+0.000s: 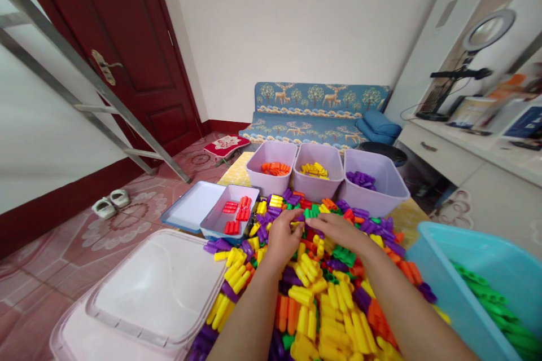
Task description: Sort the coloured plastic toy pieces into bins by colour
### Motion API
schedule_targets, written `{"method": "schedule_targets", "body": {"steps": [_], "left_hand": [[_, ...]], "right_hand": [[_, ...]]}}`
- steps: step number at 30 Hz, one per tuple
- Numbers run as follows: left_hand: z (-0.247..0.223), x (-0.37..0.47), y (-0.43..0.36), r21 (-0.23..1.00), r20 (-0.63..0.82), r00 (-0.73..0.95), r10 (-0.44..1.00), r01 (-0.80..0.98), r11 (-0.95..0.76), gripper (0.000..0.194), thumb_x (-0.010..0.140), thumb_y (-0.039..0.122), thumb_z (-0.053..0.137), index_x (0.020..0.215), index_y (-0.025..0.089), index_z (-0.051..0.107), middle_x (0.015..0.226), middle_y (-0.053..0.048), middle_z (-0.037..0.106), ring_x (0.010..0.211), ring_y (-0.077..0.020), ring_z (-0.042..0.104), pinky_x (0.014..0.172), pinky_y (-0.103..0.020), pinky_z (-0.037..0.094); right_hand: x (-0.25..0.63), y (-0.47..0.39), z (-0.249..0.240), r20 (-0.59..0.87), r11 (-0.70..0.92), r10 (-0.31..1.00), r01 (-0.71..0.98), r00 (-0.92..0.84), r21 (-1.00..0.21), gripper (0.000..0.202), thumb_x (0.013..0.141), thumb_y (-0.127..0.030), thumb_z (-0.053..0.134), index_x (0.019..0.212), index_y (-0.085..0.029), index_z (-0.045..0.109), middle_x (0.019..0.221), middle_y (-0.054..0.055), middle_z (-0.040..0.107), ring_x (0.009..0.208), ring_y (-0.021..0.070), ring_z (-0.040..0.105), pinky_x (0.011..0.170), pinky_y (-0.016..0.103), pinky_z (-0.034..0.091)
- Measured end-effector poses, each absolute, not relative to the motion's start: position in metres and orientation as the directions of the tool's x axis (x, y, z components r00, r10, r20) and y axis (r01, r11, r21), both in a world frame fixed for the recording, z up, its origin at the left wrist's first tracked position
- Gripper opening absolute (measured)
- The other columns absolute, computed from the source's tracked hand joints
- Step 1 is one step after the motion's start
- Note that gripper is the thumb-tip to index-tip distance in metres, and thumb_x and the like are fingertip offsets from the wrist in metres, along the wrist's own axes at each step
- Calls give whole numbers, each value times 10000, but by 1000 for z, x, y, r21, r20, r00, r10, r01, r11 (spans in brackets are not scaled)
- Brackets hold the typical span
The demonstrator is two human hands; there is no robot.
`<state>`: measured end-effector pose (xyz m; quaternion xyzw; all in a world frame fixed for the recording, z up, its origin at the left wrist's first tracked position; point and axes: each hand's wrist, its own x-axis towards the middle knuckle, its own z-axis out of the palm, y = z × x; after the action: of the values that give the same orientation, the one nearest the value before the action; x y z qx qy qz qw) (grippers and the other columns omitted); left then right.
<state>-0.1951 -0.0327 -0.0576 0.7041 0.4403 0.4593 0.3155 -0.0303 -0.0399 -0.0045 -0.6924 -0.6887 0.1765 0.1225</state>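
Note:
Ribbed plastic toy pieces (309,271) in yellow, purple, orange, red and green lie in a wide heap. My left hand (284,237) is over the far middle of this heap, its fingers curved and a gap showing between thumb and forefinger. Close by on the right, my right hand (339,230) reaches inward with its fingers extended. Just beyond its fingertips lies a green piece (312,212); whether they touch it I cannot tell. A purple piece partly shows between the two hands. Neither hand visibly grips anything.
Lilac bins hold orange (271,183), yellow (315,189) and purple (376,194) pieces behind the heap. Red pieces lie in a small open box (209,224) at left. A turquoise bin (440,276) with green pieces stands right. Pale lids (148,287) lie front left.

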Motion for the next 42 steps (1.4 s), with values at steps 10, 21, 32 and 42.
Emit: {"method": "schedule_targets", "body": {"steps": [10,21,32,42], "left_hand": [[-52,-195,-39,645,325,488,810,512,-567,490,728,82,481,1178,185,646,1109,-81,677,1067,-231,576,967,-354,450],[-51,-193,-41,609,271,531,803,551,-570,562,740,106,482,1291,176,560,1211,-99,642,1122,-255,558,1003,-395,430],[-55,-191,-42,787,296,485,823,364,-498,521,722,105,560,1229,223,527,1075,-55,657,1014,-213,608,910,-342,482],[-56,-186,-38,922,336,304,892,89,-377,249,765,142,603,999,165,684,908,-61,693,837,-176,631,781,-286,502]], "right_hand": [[-25,-89,-28,41,-58,956,327,289,-943,393,788,-548,532,900,-180,612,801,45,675,730,213,636,600,297,477],[-27,-72,-45,21,-83,988,652,150,-753,547,654,-146,507,1183,-237,615,1031,37,702,897,210,651,824,344,483],[-30,-77,-41,-50,-102,989,402,138,-910,542,546,-90,490,1071,-186,586,862,6,681,670,148,629,629,255,505],[-38,-96,-26,49,49,996,2,74,-999,359,666,-254,640,1020,-203,603,1052,46,674,595,115,624,563,252,487]]}}
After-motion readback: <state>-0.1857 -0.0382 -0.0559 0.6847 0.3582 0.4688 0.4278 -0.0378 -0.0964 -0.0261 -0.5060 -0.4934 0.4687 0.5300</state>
